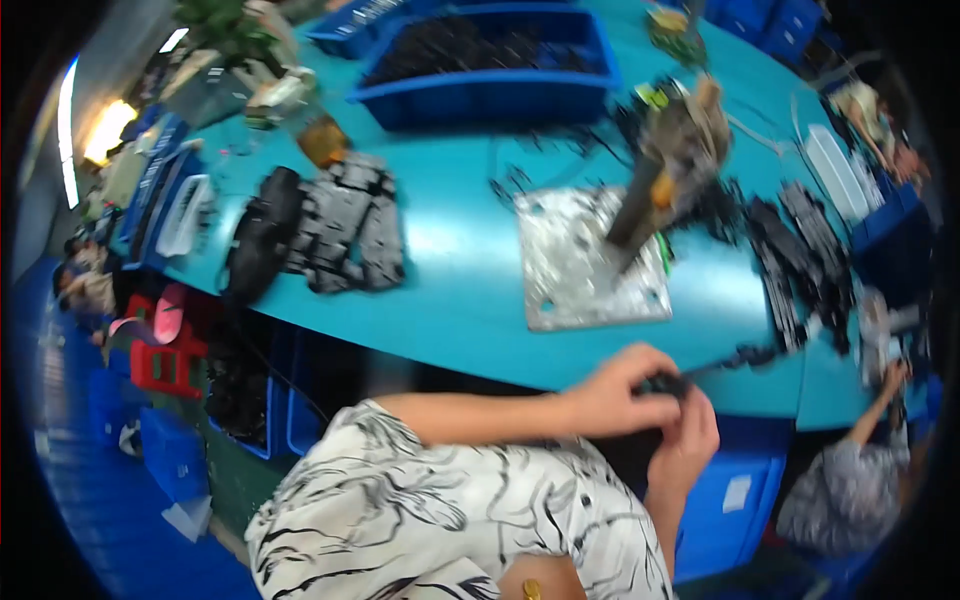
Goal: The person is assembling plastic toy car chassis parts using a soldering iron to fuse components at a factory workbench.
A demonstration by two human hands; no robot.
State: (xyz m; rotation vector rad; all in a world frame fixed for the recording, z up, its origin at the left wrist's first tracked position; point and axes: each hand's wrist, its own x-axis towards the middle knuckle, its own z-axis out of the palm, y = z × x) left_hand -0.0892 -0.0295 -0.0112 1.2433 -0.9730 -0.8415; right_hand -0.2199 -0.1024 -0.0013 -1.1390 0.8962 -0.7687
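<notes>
Head view: your left hand point(618, 397) pinches a small dark part point(660, 384) by the near edge of the teal table point(450, 325); your right hand point(688, 440) closes fingers against it, probably steadying it near your body.

No lettering can be read — the white label point(737, 493) on the blue box point(712, 545) is too blurred.

teal table point(450, 285) | blue bin point(485, 107) | silvery plate point(560, 295) | black-and-grey pieces point(340, 225)

one held dark piece point(662, 385), one silver plate point(565, 265), one post point(632, 222), one leafy plant point(228, 28)
</notes>
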